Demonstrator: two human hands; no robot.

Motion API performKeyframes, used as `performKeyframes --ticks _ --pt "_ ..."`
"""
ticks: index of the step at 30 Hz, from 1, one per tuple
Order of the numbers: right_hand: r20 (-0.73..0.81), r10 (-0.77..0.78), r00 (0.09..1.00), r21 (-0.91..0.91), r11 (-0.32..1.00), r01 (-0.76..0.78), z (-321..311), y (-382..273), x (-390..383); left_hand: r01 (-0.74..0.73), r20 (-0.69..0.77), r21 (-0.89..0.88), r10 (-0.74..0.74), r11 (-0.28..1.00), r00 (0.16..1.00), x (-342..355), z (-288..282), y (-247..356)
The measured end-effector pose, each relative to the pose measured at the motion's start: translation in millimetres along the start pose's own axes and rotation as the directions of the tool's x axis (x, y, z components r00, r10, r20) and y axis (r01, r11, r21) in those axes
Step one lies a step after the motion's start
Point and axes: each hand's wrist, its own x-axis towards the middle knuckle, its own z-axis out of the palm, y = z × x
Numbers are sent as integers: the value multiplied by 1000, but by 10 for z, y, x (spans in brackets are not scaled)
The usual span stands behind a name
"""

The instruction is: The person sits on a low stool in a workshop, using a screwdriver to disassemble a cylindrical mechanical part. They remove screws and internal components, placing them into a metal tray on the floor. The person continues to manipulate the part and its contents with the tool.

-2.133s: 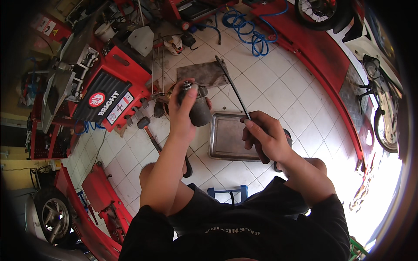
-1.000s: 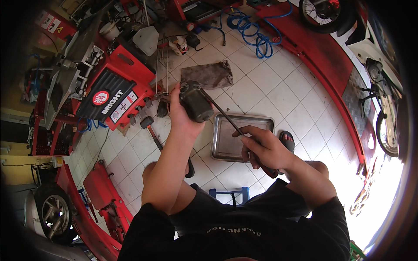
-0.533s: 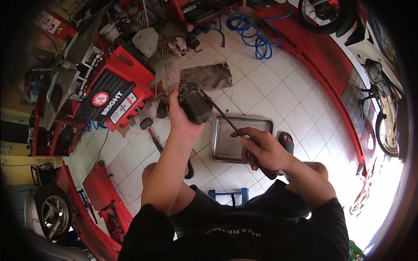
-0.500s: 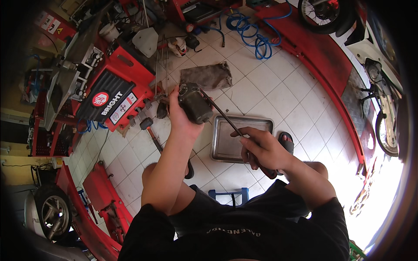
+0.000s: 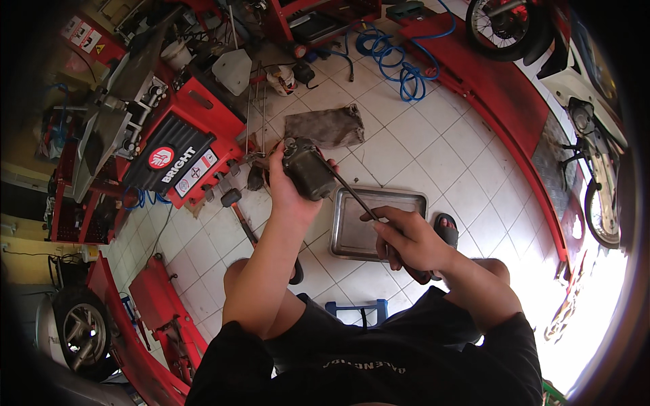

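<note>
The left hand (image 5: 292, 195) holds a dark part (image 5: 310, 176), of a rounded, can-like shape, up in the air. The palm is below it, the thumb goes along its left side, and some fingertips come out at its right side; so the fingers are closed around it, only as far as its thickness permits. In this view, the part appears just outside the far left corner of the metal tray (image 5: 355, 227).

The right hand (image 5: 409, 238) pinches a thin dark rod (image 5: 353, 195) between the thumb and the index finger, while the other fingers are loosely bent under them. The rod goes in a slant over the tray's far left area, up to the right side of the part (whether its tip touches there, I cannot tell). This hand covers the tray's near right corner from the view.

The tray lies on the tiled floor (image 5: 433, 162). Beyond its far edge a grey, stained cloth (image 5: 325, 127) is spread flat. Left of its left edge, a hammer (image 5: 231, 197) lies with the handle toward the left forearm. Near its near edge one sees a blue stool (image 5: 382, 310), between the person's legs.
</note>
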Motion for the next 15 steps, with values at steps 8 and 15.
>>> performKeyframes --ticks 8,15 --pt "16 11 1000 -29 1000 -10 -16 -44 6 15 25 -56 -13 998 1000 19 -14 -2" --pt "17 26 1000 -4 1000 -26 -12 -53 -9 -1 69 -70 5 998 998 -3 -1 -34"
